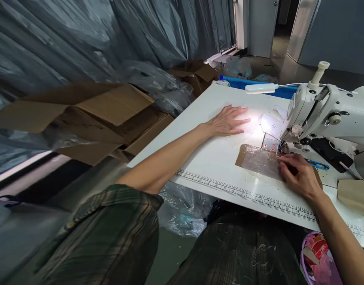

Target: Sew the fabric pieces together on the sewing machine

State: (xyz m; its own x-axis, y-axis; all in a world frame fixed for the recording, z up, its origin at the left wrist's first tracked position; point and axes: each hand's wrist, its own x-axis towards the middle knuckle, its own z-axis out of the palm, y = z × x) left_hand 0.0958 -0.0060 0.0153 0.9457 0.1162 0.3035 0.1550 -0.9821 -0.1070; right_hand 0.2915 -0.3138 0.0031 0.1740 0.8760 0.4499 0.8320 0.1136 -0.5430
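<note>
My left hand (228,120) lies flat on the white sewing table (205,158), fingers stretched out toward a brightly lit white piece (271,123) beside the needle. My right hand (297,176) rests with bent fingers on the near right edge of a clear plastic sheet over brown card (257,160), close to the presser foot (284,148). The white sewing machine (333,114) stands at the right, its lamp (260,88) shining on the work.
Blue snips (318,164) lie beside the machine base. A printed ruler (244,194) runs along the table's front edge. Open cardboard boxes (110,118) and grey plastic sheeting (81,39) fill the left. A pink basket (317,257) sits at lower right.
</note>
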